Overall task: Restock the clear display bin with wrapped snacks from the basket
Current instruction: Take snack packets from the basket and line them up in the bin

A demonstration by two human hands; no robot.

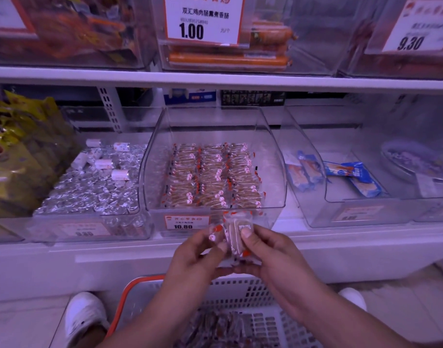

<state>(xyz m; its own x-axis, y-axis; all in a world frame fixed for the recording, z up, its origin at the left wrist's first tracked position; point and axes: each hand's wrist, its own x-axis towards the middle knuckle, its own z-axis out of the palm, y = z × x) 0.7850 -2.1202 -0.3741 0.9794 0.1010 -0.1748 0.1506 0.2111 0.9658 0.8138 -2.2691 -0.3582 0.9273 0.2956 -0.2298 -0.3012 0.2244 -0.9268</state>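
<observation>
Snacks (236, 231) from the basket (140, 292) at the bottom of the frame sit pinched between my left hand (197, 254) and right hand (268, 249), just below the clear bin (215, 207) at centre, so next I should lift them over its front lip.

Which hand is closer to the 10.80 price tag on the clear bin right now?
The left hand. It holds wrapped snacks just below and slightly right of the price tag. The right hand grips the same snacks further to the right.
</observation>
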